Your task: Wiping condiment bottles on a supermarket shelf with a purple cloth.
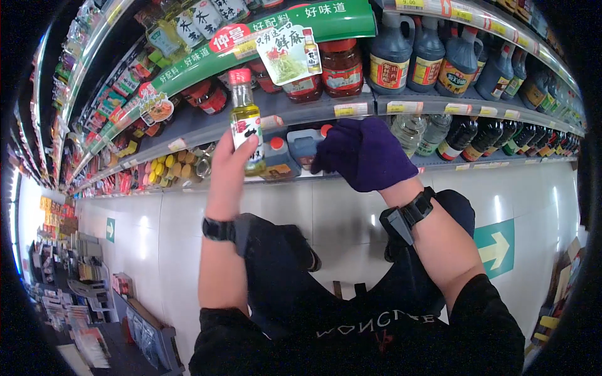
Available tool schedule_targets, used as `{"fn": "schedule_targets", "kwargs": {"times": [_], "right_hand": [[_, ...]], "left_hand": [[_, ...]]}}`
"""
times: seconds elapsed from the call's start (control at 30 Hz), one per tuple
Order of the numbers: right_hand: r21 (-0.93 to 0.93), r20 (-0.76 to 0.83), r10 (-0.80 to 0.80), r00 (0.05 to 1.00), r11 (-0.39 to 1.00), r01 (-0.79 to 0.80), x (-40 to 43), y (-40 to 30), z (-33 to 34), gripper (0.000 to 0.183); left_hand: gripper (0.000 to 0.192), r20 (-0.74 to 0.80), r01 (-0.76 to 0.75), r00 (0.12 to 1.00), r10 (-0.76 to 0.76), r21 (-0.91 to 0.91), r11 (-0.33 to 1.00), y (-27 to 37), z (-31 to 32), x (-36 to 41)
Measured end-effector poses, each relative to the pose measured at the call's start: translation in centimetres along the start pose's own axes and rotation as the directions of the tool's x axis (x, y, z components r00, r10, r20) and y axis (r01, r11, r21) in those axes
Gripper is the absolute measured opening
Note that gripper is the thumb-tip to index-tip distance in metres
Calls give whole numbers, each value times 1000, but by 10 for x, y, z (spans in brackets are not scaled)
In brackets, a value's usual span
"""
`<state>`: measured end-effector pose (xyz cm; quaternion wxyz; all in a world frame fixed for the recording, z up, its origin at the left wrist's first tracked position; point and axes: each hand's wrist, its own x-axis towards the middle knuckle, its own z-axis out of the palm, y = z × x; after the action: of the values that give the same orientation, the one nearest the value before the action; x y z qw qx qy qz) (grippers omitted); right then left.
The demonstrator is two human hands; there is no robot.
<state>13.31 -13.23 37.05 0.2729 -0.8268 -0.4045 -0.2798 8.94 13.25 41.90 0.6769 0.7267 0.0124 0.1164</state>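
Observation:
My left hand (228, 164) is bare and closed around a small glass bottle of yellow oil (246, 117) with a red cap. The bottle stands nearly upright before the shelf, its white label facing me. My right hand (369, 152) wears a dark purple knitted glove, its fingers bunched near the lower shelf edge; whether it holds anything is hidden. Behind the hands are plastic jugs of dark liquid with red caps (277, 157). Above them, jars of red sauce (342, 68) stand on the middle shelf.
Large dark vinegar jugs (389, 56) fill the shelf at right, with clear and dark bottles (460, 138) below. A green shelf banner (188, 70) with hanging paper tags juts out. Jars with yellow lids (164, 167) stand low at left. A dark bench (146, 329) is at lower left.

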Motion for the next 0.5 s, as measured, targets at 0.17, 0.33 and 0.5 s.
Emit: {"fn": "schedule_targets", "kwargs": {"times": [0.17, 0.33, 0.5], "right_hand": [[246, 148, 166, 975, 949, -199, 0, 5, 16, 13], [126, 76, 104, 992, 985, -113, 6, 3, 2, 13], [364, 184, 222, 958, 889, -276, 9, 7, 3, 17]], "left_hand": [[31, -44, 148, 988, -146, 497, 855, -25, -57, 57], [33, -125, 81, 992, -30, 425, 901, -35, -64, 120], [55, -211, -96, 929, 305, 658, 747, -66, -64, 175]]}}
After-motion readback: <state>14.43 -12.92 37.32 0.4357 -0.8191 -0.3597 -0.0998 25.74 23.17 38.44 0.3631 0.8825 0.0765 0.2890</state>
